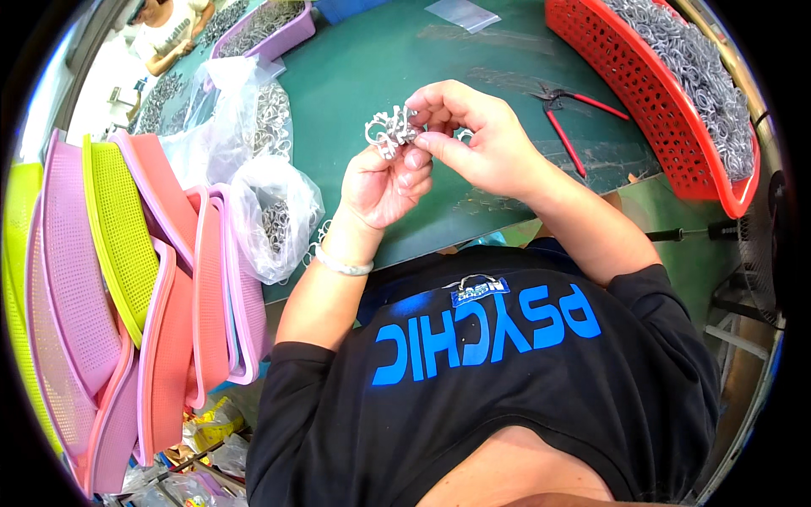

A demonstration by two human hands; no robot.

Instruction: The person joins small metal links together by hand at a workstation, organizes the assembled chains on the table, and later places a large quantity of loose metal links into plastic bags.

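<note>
Both my hands are raised over the green table and hold a small cluster of silver metal rings. My left hand grips the cluster from below with thumb and fingers. My right hand pinches it from the right side, fingers curled over the top. A silver bracelet sits on my left wrist.
A red basket full of metal rings stands at the right. Red-handled pliers lie beside it. Clear bags of rings sit at the left, by stacked pink and yellow baskets. Another person works at the far left, near a purple tray.
</note>
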